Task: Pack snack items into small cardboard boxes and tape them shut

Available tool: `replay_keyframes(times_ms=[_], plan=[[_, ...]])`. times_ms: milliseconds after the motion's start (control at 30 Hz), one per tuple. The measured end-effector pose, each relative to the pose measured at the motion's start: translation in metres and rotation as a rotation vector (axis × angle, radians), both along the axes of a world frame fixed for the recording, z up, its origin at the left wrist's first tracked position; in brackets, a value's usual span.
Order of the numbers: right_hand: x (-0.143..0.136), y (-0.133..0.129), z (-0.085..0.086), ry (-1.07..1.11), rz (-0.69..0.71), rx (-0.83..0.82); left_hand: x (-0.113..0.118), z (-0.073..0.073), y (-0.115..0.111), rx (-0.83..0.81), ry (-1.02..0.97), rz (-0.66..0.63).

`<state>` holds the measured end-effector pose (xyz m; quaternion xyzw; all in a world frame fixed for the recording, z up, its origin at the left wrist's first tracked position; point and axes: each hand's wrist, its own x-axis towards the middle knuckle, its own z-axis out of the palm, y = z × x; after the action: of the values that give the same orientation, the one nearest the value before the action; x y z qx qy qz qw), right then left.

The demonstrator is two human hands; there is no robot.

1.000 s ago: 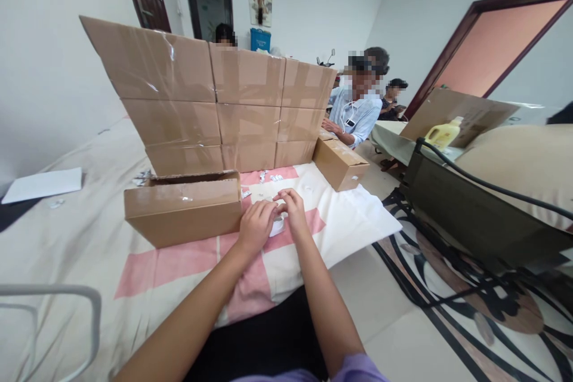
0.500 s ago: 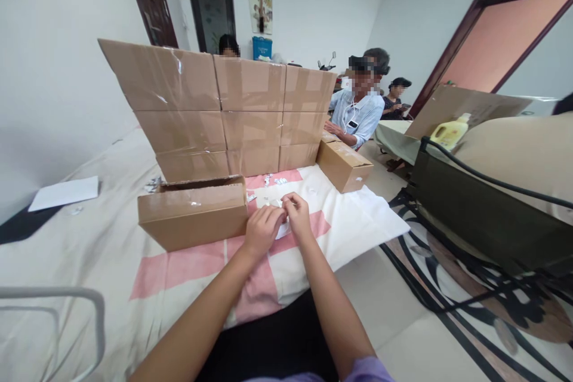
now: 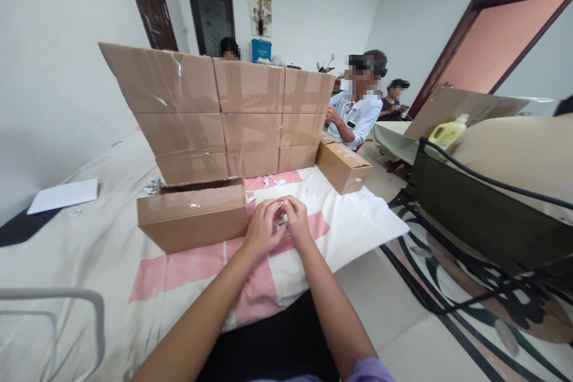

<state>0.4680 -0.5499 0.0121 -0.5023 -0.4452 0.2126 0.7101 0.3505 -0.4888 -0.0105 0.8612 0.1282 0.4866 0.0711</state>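
Note:
Just right of an open cardboard box (image 3: 192,215), my left hand (image 3: 263,228) and my right hand (image 3: 295,219) meet over the pink and white cloth (image 3: 250,286). The fingers of both hands are closed together at the tips around something small and whitish, mostly hidden by the fingers. Small white and grey pieces (image 3: 280,182) lie on the cloth beyond my hands. Behind them rises a wall of taped cardboard boxes (image 3: 251,130).
At the right of the stack sits a closed box (image 3: 344,164). A person in a light blue shirt (image 3: 358,113) sits behind it; two more people are farther back. A dark-framed chair (image 3: 465,209) stands at the right, a white board (image 3: 65,196) at the left.
My left hand's fingers have shifted and curled more, with its thumb now showing below. The hands remain together in the same place. The person in blue has raised a hand.

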Motion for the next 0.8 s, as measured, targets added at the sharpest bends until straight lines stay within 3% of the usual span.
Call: replay_keyframes(times_ms=[133, 400, 567, 800], plan=[[-0.001, 0.001, -0.001, 0.050, -0.021, -0.004, 0.005, -0.013, 0.006, -0.102, 0.032, -0.085], [0.001, -0.003, -0.005, -0.004, 0.033, -0.015, 0.012, -0.036, 0.020, -0.324, 0.089, -0.080], [0.000, -0.004, -0.008, -0.082, 0.057, -0.005, 0.012, -0.036, 0.016, -0.325, 0.082, -0.032], [-0.004, -0.003, -0.008, -0.108, -0.021, -0.024, 0.011, -0.028, 0.010, -0.354, 0.091, 0.022]])
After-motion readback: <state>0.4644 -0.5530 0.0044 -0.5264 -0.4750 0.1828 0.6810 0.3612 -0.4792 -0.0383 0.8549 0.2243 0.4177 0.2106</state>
